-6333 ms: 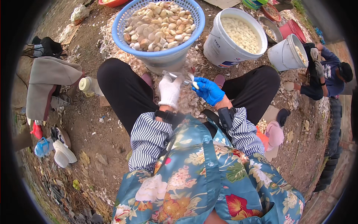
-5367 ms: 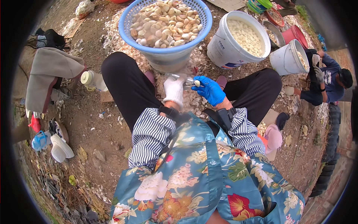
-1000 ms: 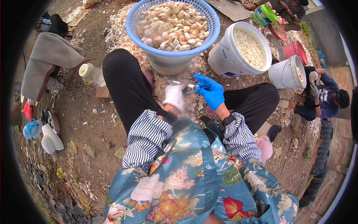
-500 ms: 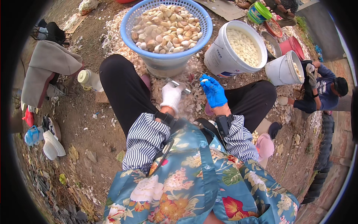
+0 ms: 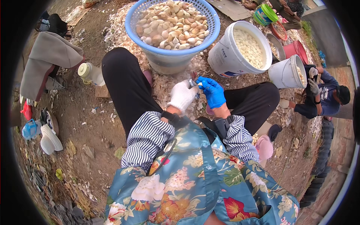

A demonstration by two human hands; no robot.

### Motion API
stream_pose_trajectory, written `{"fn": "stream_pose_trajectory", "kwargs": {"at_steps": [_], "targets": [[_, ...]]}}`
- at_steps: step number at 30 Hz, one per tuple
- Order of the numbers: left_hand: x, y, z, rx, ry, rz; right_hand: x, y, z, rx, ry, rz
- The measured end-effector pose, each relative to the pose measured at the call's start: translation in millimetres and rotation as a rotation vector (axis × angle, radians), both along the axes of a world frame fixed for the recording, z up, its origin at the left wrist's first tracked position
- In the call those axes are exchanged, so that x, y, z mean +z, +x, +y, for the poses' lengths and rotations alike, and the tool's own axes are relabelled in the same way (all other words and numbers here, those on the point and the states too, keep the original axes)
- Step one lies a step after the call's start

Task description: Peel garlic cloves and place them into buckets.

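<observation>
The garlic clove (image 5: pixel 200 84) is between your two hands, in front of your knees and just below the blue basket. Your right hand (image 5: pixel 212 92), in a blue glove, has its fingers pinched on the clove, near the fingertips. Your left hand (image 5: pixel 182 93), in a white glove, is right beside it, its fingers curled around a flat metal tool (image 5: pixel 192 83); parts of the tool show above and below those fingers. The two hands nearly meet, and you cannot tell from here whether the blade touches the clove.

Under your hands the ground is strewn with pale husks (image 5: pixel 163 90). Just beyond them stands the blue basket (image 5: pixel 204 45), its perforated rim wide, heaped with cloves (image 5: pixel 170 28) in tan skins. To its right, your white bucket (image 5: pixel 221 56) leans slightly and holds smooth, pale cloves (image 5: pixel 248 48). Farther right are a smaller white bucket (image 5: pixel 279 75), a red tub (image 5: pixel 296 50) and a green pail (image 5: pixel 265 15).

At the far right a co-worker (image 5: pixel 328 95) in dark blue sits bent over, wearing gloves. On your left, near your knee, is a clear jar (image 5: pixel 96 76) with a cream lid, and past it a grey cloth (image 5: pixel 48 52) hangs draped.
</observation>
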State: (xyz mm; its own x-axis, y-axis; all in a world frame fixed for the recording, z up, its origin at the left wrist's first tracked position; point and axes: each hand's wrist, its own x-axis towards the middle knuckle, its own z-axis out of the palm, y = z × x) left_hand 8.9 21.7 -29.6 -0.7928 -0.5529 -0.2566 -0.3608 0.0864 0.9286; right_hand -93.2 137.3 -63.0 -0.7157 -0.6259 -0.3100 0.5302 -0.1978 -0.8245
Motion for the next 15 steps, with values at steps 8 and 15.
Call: {"fn": "stream_pose_trajectory", "kwargs": {"at_steps": [8, 15], "targets": [[-8.7, -3.1, -2.1, 0.062, 0.136, 0.053, -1.1, 0.2, -0.1, 0.133, 0.101, 0.139], [-18.1, -2.3, -3.7, 0.087, 0.554, 0.201, 17.6, 1.0, 6.6, 0.246, 0.275, 0.276]]}}
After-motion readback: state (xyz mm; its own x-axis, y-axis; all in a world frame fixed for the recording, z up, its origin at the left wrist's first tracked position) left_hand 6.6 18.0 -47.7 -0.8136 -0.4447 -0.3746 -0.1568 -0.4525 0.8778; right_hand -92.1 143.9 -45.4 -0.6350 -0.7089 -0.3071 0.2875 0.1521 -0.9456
